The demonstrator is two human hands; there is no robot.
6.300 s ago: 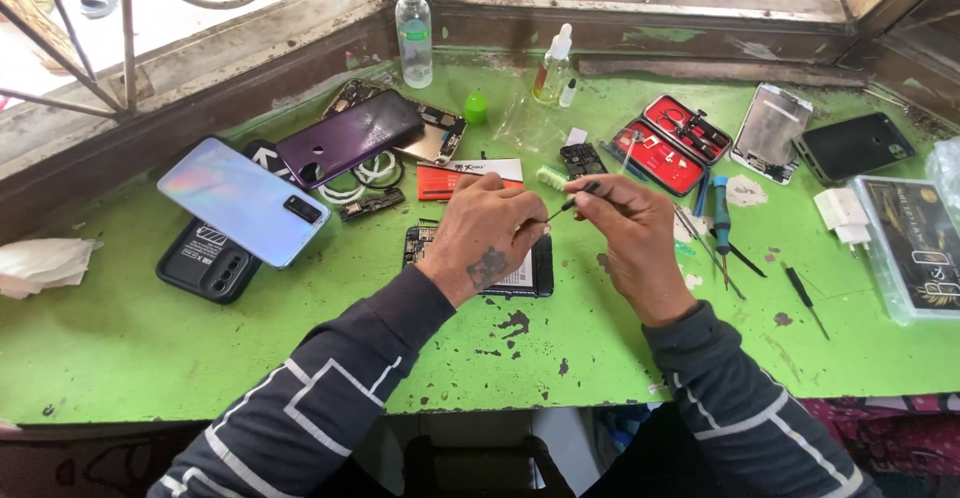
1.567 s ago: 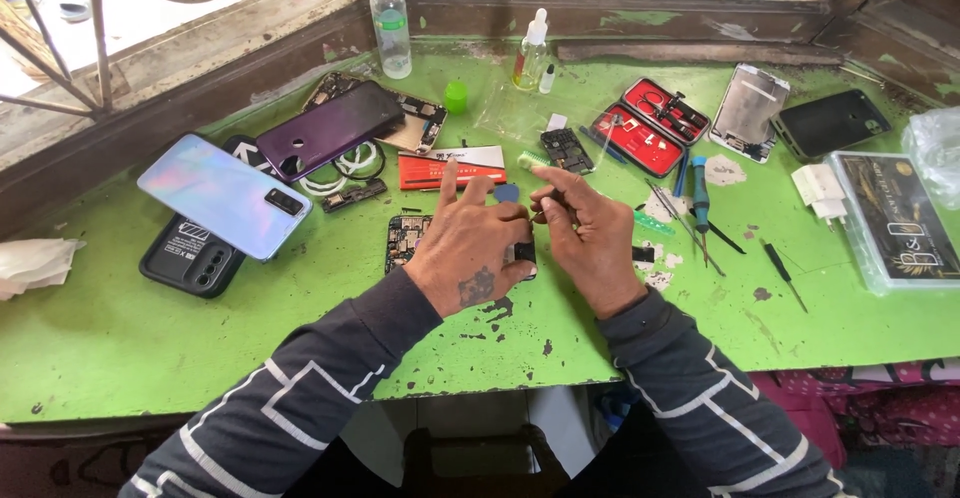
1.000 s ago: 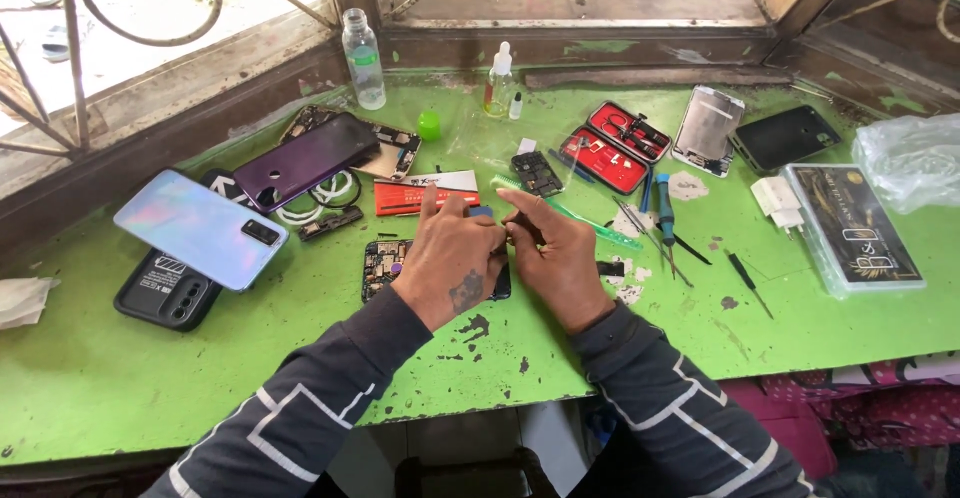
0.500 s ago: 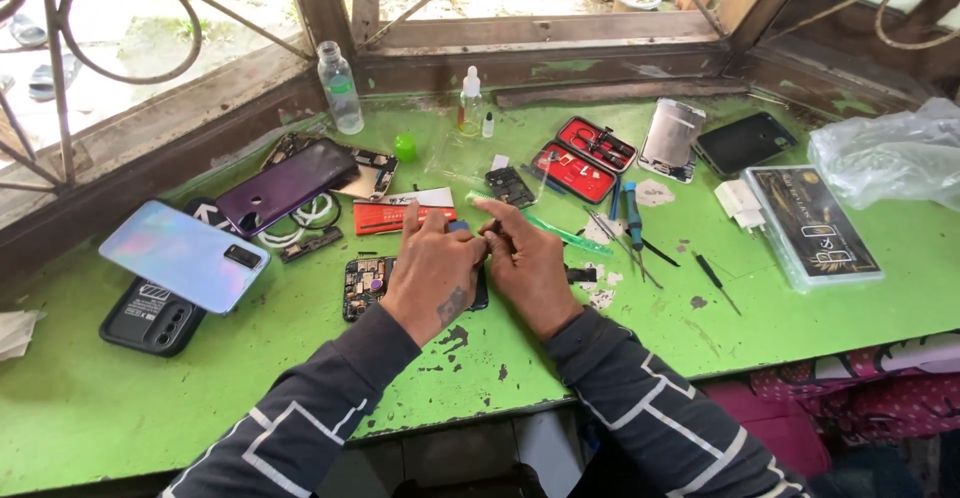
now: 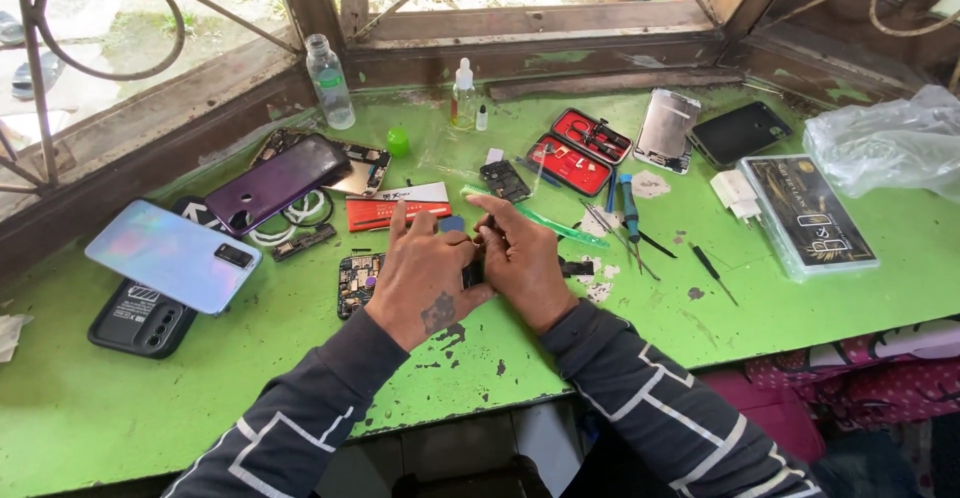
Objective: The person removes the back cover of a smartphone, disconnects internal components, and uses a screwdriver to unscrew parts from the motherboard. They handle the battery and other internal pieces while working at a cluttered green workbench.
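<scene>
Both forearms angle in from below and meet at centre, in dark sleeves with pale stripes. Left hand [image 5: 425,278] is palm-down, fingers curled, index raised, a dark mark on its back. Right hand [image 5: 527,263] presses against it, fingertips bent inward, thumbs close together.

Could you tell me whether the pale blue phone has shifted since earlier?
No: pale blue phone still lies across the black phone case, just left of the purple phone.

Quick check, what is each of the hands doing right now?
Left hand: fingers curled, pressing on a small dark phone part on the green table.
Right hand: closed on the same part from the other side.
</scene>
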